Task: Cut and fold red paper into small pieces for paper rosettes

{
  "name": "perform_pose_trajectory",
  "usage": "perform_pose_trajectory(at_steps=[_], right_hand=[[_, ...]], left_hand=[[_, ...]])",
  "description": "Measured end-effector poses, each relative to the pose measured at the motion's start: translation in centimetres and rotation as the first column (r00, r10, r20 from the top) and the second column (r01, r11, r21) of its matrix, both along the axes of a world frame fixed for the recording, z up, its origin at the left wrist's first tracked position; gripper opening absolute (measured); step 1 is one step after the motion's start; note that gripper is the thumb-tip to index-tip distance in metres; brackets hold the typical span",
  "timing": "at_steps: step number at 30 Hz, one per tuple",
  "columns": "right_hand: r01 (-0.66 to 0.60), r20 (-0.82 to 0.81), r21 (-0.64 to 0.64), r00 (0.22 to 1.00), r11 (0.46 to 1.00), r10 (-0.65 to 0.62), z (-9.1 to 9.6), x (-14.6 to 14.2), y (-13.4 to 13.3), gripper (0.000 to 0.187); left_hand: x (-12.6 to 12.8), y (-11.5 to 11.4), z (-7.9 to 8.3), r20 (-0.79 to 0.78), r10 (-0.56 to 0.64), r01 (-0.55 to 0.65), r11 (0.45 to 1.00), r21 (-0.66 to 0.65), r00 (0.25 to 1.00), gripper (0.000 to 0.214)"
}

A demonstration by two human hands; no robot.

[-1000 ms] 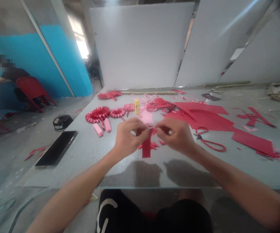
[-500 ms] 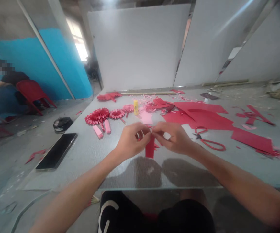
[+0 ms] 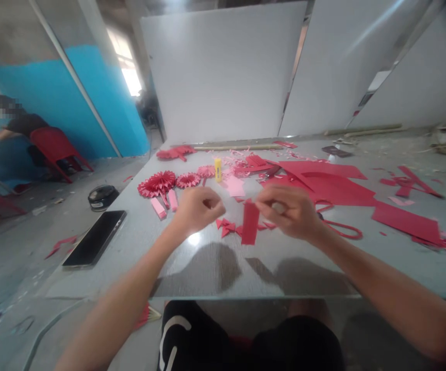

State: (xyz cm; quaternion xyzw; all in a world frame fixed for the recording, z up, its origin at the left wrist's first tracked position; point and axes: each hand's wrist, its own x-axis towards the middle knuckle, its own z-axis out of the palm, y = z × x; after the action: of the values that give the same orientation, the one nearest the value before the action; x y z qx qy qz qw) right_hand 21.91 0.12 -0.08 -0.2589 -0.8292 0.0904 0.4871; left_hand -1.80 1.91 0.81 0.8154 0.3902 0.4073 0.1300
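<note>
Left hand (image 3: 200, 207) has parted from the red strip (image 3: 250, 225).

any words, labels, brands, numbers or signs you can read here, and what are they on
None can be read.
Yellow cylindrical tube: dark markings, too small and blurred.
Black round object left of the table: white label, too blurred.

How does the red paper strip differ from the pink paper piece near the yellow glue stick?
The red paper strip is held in the right hand; the pink paper piece lies on the table. The strip is deep red, the piece pale pink. The strip is rectangular, the piece more irregular. Both look flat.
</note>
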Motion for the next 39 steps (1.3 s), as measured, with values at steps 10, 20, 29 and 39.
perform_pose_trajectory(at_steps=[10, 20, 29, 39], right_hand=[[-0.066, -0.015, -0.123, 0.998, 0.990, 0.065, -1.0, -0.4, 0.6, 0.010], [0.154, 0.081, -0.241, 0.987, 0.958, -0.138, -1.3, -1.1, 0.3, 0.010], [-0.007, 0.051, -0.244, 0.999, 0.970, 0.020, -1.3, -1.6, -0.2, 0.010], [0.053, -0.114, -0.267, 0.990, 0.962, -0.086, -1.1, -1.3, 0.0, 0.012]], left_hand=[[1.3, -1.4, 0.1, 0.109, -0.190, 0.201, 0.974, -0.102, 0.976, 0.016], [1.5, -1.6, -0.8, 0.051, -0.183, 0.182, 0.983, 0.024, 0.982, 0.012], [2.0, -2.2, -0.6, 0.010, -0.165, 0.165, 0.986, -0.022, 0.986, 0.015], [-0.6, 1.2, -1.2, 0.096, 0.160, -0.172, 0.977, 0.129, 0.982, 0.011]])
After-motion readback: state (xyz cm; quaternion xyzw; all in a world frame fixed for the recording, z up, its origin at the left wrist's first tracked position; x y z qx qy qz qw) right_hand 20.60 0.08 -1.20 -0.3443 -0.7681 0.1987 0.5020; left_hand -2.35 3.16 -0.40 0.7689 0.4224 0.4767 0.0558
